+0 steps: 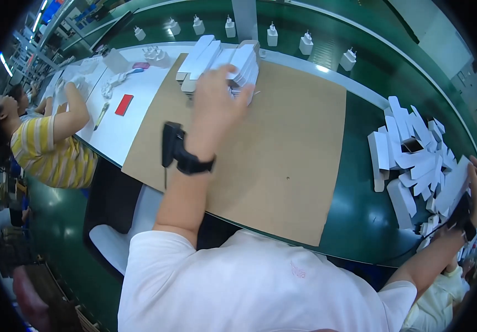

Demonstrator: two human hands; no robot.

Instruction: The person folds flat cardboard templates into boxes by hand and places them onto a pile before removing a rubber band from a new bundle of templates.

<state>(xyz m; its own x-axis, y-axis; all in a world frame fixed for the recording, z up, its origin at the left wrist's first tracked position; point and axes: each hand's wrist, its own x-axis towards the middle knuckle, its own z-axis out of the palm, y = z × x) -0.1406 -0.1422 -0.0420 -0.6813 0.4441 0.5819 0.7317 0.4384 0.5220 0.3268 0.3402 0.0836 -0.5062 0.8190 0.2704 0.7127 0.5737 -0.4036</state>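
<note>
My left hand (216, 99) is over the near side of a stack of flat, folded white cartons (238, 61), thumb and fingers apart. It is a little blurred, and whether the fingertips touch the cartons I cannot tell. Far to the right, my right hand (476, 180) has its fingers round the edge of a white carton (453, 188). That carton is beside a loose heap of white cartons (407, 144), several with their flaps sticking out. Both wrists wear black bands.
A brown cardboard sheet (283, 149) covers the middle of the green table. White plug adapters (272, 34) stand in a row on the green surface behind. At left lie a red block (124, 104) and a cutter knife (101, 115); a person in yellow stripes (50, 138) works there.
</note>
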